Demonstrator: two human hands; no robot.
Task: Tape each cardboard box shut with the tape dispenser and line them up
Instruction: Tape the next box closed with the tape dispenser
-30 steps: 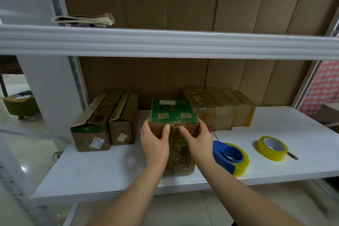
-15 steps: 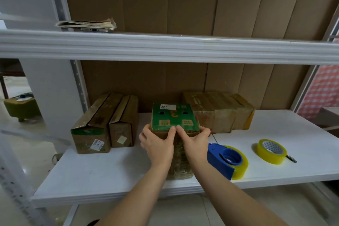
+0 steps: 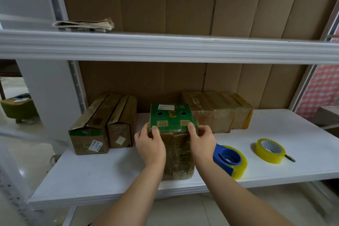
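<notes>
Green-topped box point(image 3: 172, 119) (shiny with tape) stands gripped at its near top edge between left hand point(image 3: 149, 144) and right hand point(image 3: 201, 140); tape dispenser point(image 3: 229, 160) lies just right of them.

Illumination is even and moderately bright, soft and diffuse, with no hard-edged shadows. The lower shelf point(image 3: 275, 124) reads clean white, with only faint soft shadows beside the tape dispenser point(image 3: 229, 161) and the yellow tape roll point(image 3: 270, 150). A pale glare patch lies on the floor point(image 3: 20, 172) at lower left. Wide-angle distortion bows the upper shelf edge point(image 3: 165, 47) and slants the upright post point(image 3: 55, 2). Centre detail is reasonably sharp; the frame margins and both forearms near the bottom are soft and smeared.
</notes>
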